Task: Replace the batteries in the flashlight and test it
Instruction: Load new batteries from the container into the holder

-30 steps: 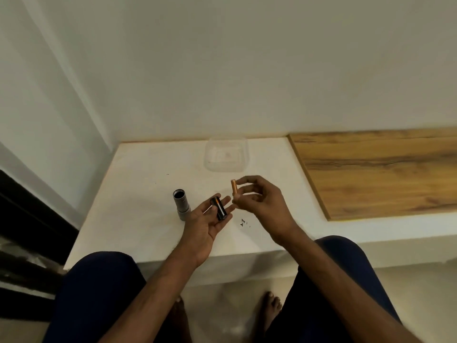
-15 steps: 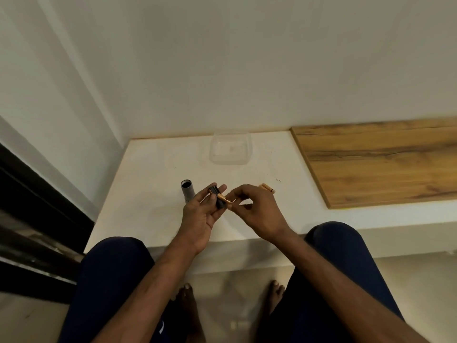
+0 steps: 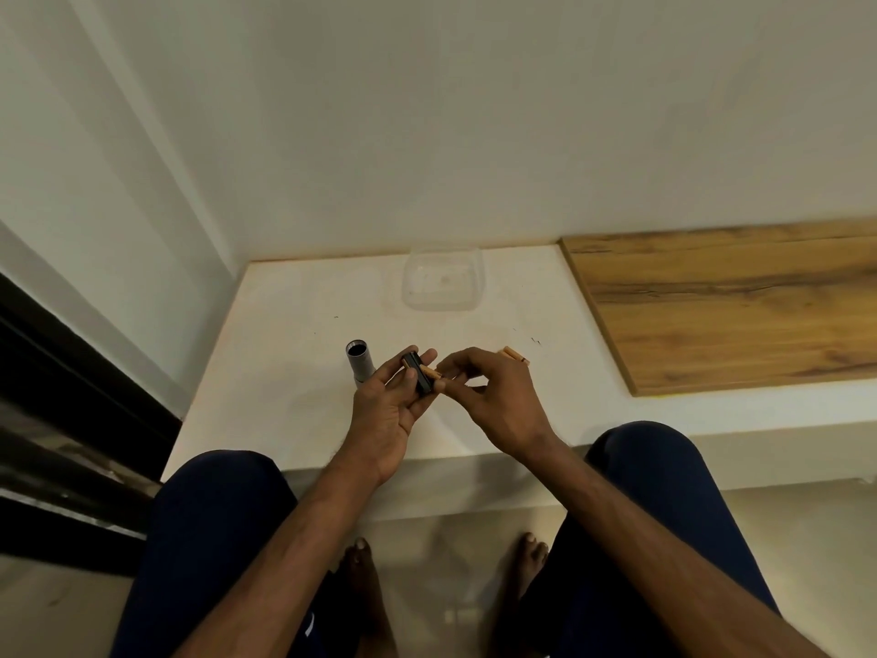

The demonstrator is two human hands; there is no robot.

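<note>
Battery holder (image 3: 418, 379), black, gripped between thumb and fingers of left hand (image 3: 384, 410), above front edge of ledge (image 3: 284, 349). Copper battery (image 3: 429, 371) pinched in fingertips of right hand (image 3: 498, 401), touching holder's right side. Flashlight tube (image 3: 359, 365), grey, upright just left of left hand, open end up. Second battery (image 3: 515, 356) lying behind right hand. Clear container (image 3: 442, 284) at back edge; wooden board (image 3: 735, 306) along right side.
</note>
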